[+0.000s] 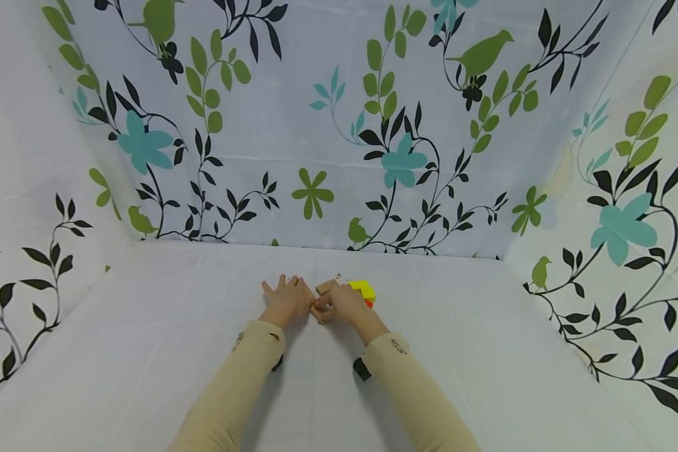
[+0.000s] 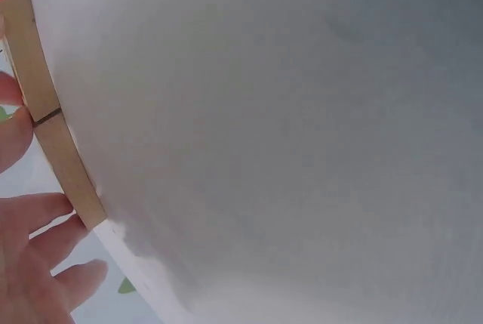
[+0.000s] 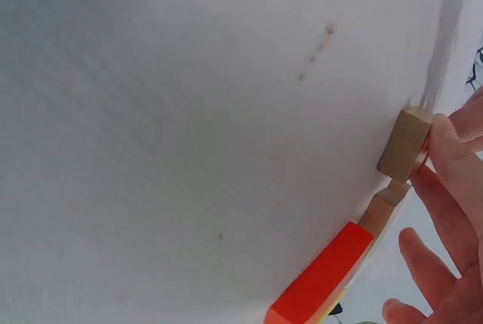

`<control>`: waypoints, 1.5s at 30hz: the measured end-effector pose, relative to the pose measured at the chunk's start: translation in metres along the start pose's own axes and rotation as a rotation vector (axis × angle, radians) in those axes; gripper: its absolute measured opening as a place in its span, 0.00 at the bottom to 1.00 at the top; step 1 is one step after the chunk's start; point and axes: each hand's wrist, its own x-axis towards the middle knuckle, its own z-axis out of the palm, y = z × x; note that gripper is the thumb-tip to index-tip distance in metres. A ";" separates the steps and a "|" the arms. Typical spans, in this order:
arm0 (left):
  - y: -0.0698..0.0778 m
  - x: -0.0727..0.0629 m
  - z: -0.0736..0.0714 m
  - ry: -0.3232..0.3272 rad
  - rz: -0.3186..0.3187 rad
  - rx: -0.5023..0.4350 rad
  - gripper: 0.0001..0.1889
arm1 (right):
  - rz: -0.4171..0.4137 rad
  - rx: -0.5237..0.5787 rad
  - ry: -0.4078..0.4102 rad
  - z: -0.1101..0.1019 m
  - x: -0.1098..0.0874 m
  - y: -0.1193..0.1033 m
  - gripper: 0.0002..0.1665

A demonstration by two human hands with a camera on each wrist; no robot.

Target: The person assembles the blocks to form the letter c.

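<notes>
My left hand [image 1: 287, 298] is at the middle of the table, fingers spread, its thumb and fingertips on a wooden block [image 2: 72, 169]. This block lies end to end with a second wooden block [image 2: 34, 60], a thin dark seam between them. Close beside it, my right hand [image 1: 341, 301] pinches the second block, whose end [image 3: 406, 143] shows in the right wrist view. Another wooden block [image 3: 381, 207] lies just past it, in line with a red block [image 3: 324, 275]. A yellow block [image 1: 363, 289] is right of my right hand, partly covered by it.
A white cloth covers the table [image 1: 147, 364]. Behind it hangs a curtain [image 1: 316, 157] printed with leaves, flowers and birds, which also closes both sides. A small black thing [image 1: 361, 369] shows below the right sleeve.
</notes>
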 end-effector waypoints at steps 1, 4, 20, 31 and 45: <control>-0.001 0.000 -0.001 -0.005 -0.002 0.002 0.35 | 0.000 0.002 -0.019 0.000 0.000 -0.001 0.17; -0.004 -0.001 -0.002 -0.011 -0.002 -0.012 0.35 | -0.036 -0.044 -0.050 -0.001 0.000 -0.003 0.16; -0.019 -0.009 -0.010 -0.047 0.113 -0.123 0.36 | -0.104 0.022 -0.083 -0.011 -0.024 0.006 0.16; -0.025 -0.022 -0.011 -0.064 0.216 -0.060 0.35 | -0.066 0.027 -0.113 -0.011 -0.033 0.010 0.22; -0.033 -0.041 -0.005 -0.044 0.362 -0.145 0.33 | -0.097 0.093 -0.078 -0.013 -0.044 0.013 0.20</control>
